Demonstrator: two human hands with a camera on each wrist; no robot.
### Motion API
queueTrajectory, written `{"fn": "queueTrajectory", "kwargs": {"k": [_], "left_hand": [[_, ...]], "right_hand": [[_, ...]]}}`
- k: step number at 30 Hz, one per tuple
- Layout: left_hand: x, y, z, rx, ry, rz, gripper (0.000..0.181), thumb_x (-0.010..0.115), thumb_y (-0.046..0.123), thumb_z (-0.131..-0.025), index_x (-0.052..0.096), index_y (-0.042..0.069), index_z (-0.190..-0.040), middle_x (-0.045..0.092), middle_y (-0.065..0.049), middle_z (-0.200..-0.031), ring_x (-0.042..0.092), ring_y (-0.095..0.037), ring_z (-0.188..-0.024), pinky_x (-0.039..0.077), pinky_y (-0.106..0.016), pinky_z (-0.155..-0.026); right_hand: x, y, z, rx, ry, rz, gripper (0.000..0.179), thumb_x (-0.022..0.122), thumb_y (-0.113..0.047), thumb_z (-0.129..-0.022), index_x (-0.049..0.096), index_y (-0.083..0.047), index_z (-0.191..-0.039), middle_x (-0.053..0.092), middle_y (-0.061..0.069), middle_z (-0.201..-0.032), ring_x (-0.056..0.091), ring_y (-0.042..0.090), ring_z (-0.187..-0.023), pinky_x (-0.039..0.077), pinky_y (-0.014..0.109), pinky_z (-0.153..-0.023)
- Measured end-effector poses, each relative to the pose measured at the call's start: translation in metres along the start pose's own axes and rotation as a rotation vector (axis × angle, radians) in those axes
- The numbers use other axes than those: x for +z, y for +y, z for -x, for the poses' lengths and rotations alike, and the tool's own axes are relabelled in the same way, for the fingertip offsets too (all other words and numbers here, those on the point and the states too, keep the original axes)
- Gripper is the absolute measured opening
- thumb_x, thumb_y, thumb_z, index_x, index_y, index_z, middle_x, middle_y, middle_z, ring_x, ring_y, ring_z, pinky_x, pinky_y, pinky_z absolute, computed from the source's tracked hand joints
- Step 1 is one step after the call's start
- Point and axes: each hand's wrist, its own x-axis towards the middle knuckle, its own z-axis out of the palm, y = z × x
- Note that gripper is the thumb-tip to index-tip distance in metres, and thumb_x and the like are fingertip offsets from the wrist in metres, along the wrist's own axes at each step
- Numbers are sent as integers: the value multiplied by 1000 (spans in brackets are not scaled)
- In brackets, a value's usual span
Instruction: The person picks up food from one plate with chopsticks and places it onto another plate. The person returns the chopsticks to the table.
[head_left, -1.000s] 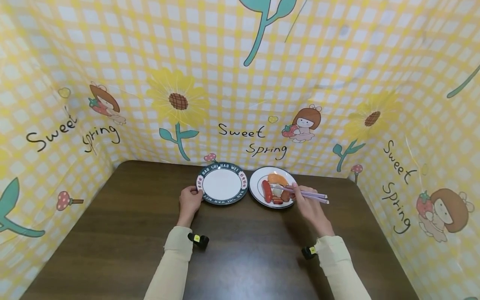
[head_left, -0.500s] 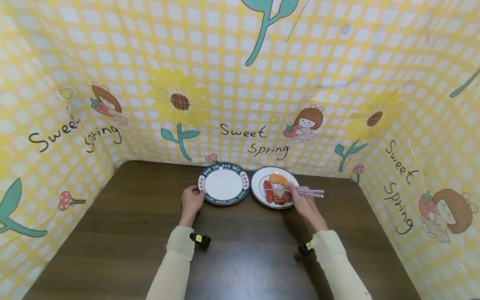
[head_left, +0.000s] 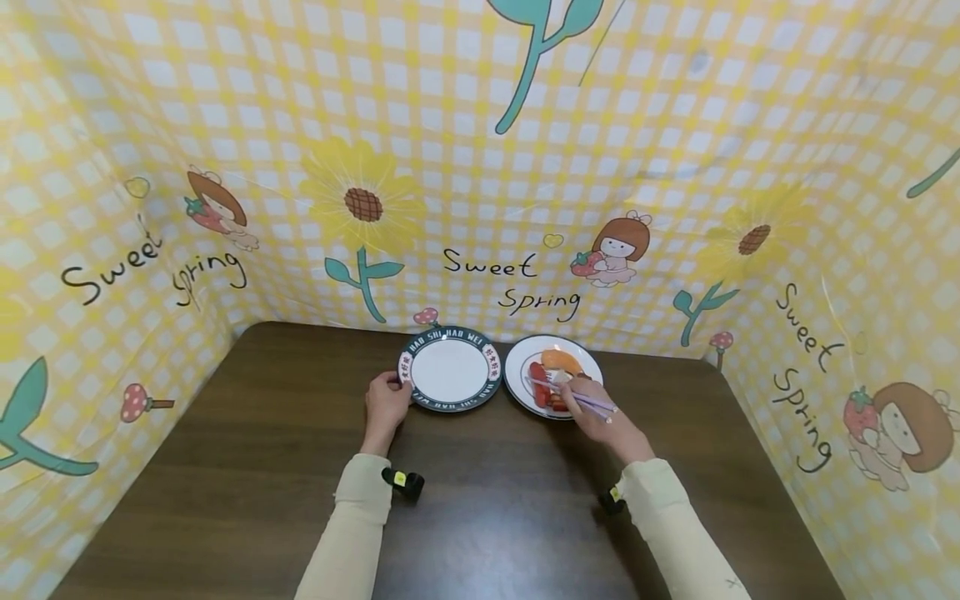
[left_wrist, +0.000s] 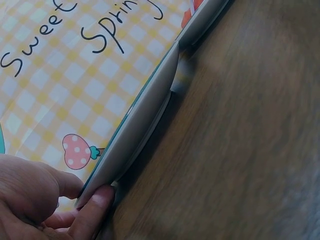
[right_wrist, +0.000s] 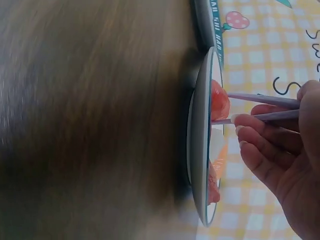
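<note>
"What did the left hand (head_left: 386,402) grasp?"
"It pinched the green plate (head_left: 450,371) by its edge, on the surface (head_left: 480,508)."
"And the right hand (right_wrist: 290,162)?"
"It gripped chopsticks (right_wrist: 272,100), their tips at a red sausage (right_wrist: 219,104) on the white plate (head_left: 517,367), just beside the green plate."

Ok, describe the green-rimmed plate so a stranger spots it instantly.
Find the brown table, then its far edge. The left plate, held by the left hand, is it. White lettering on its green rim sets it apart from the food plate.
</note>
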Motion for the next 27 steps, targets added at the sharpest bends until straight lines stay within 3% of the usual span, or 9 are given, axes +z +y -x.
{"fn": "queueTrajectory", "kwargs": {"k": [5, 12, 19, 24, 27], "left_hand": [[0, -1, -1, -4, 5, -1, 45, 57, 16, -101, 53, -6, -139, 65, -27, -117, 71, -32, -94, 56, -34, -77], [1, -1, -1, -9, -4, 0, 46, 57, 15, -101, 52, -7, -140, 65, -28, -118, 71, -32, -95, 57, -36, -79], [1, -1, -1, -7, -9, -14, 46, 57, 17, -101, 52, -6, -140, 65, -27, -117, 71, -32, -95, 56, -36, -78], [0, -1, 0, 2, -2, -13, 45, 58, 17, -101, 53, -6, -139, 66, -27, -116, 71, -32, -93, 54, -36, -78], [0, -2, 0, 1, -1, -8, 45, 57, 16, -101, 52, -6, -140, 65, -27, -116, 71, -33, -94, 54, -37, -79]], "right_hand": [[-5, -7, -2, 7, -61, -13, 41, 51, -10, -106, 53, -7, -65, 41, -4, -61, 42, 12, -59, 41, 30, -59], [-3, -12, 2, -8, -117, 33, 36, 46, -14, -108, 64, -2, -79, 47, -6, -63, 47, 11, -61, 46, 30, -64], [7, -13, 3, -111, -38, 180, 32, 53, -7, -103, 59, -8, -72, 60, 1, -69, 57, 15, -66, 52, 35, -68], [4, -11, 0, -164, 20, 176, 32, 54, -3, -100, 57, -9, -69, 57, 0, -67, 57, 17, -65, 52, 37, -66], [0, -9, -2, -165, 49, 117, 35, 54, -2, -100, 55, -9, -66, 51, -4, -62, 51, 14, -61, 49, 35, -62]]}}
